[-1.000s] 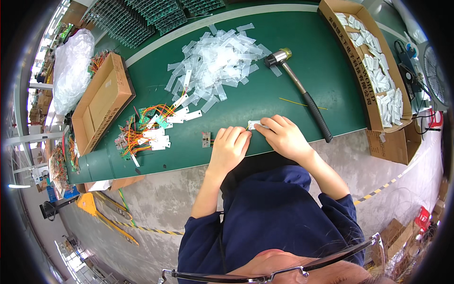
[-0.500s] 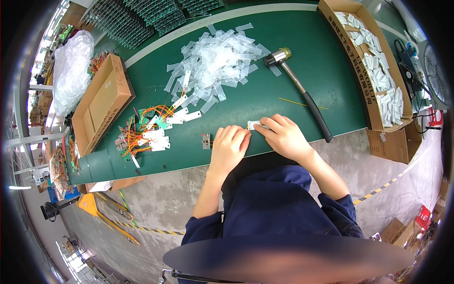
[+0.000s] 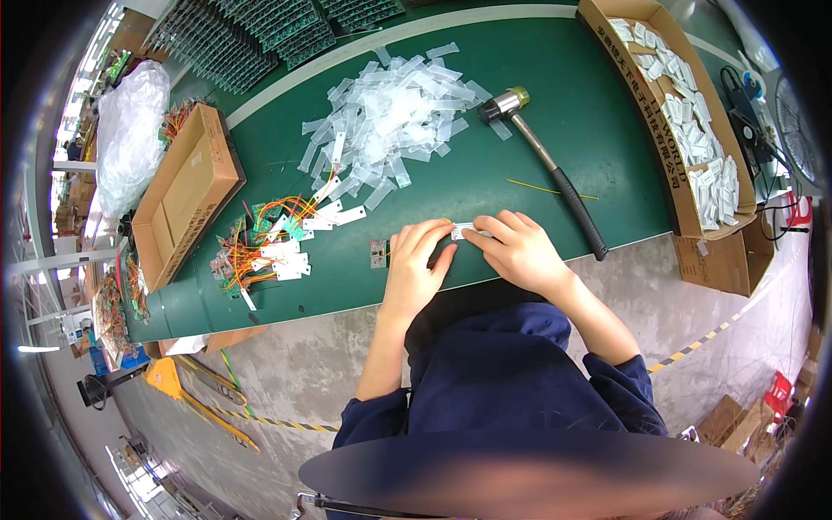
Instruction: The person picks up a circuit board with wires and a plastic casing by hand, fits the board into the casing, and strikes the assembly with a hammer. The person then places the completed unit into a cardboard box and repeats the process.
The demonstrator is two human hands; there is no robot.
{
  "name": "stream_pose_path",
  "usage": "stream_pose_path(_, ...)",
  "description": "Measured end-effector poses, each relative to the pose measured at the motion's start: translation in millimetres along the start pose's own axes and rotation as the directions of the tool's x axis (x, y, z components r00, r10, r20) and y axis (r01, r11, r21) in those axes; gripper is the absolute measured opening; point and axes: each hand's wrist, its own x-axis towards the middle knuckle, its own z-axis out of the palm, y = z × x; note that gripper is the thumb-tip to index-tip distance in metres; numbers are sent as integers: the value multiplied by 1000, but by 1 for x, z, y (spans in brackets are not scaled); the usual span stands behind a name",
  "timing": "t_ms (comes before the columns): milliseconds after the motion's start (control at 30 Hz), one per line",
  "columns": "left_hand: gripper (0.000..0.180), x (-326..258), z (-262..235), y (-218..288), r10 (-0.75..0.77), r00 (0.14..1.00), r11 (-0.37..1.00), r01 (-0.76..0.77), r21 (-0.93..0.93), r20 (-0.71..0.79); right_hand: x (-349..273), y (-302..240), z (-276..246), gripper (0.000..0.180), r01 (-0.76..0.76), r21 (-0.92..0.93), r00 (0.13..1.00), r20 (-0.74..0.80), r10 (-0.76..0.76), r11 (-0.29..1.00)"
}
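Observation:
A small white plastic case (image 3: 464, 231) lies near the table's front edge, between my hands. My right hand (image 3: 517, 251) pinches its right part, thumb and fingers closed over it and hiding that end. My left hand (image 3: 418, 264) rests with curved fingertips at the case's left end, its thumb held apart from the fingers. Just left of that hand sits a small circuit board (image 3: 379, 253); a short lead seems to run from it under the hand, where I lose sight of it.
Left lies a pile of wired boards with white cases (image 3: 282, 256). Clear plastic strips (image 3: 390, 113) are heaped behind. A mallet (image 3: 559, 173) and a yellow wire (image 3: 550, 188) lie right. A carton of white cases (image 3: 646, 104) stands far right, an open carton (image 3: 186, 199) left.
My left thumb has come away from the case and dropped toward me, opening a gap to the fingers. My right hand stays nearly in place on the case.

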Motion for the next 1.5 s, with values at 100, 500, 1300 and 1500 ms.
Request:
stream_pose_path(100,31,4,-2,-3,7,999,1000,-6,-29,46,0,0,0,35,-1,0,1000,0,1,1000)
stream_pose_path(500,36,17,-14,-7,10,984,997,-23,71,178,1,0,-1,35,-13,22,1000,20,13,1000)
stream_pose_path(1300,31,11,-10,-13,74,992,992,-84,91,102,106,50,51,11,-117,-160,978,-191,86,980)
stream_pose_path(1500,32,12,-8,-15,97,992,992,-103,72,83,93,45,15,7,-107,-115,939,-338,62,988)
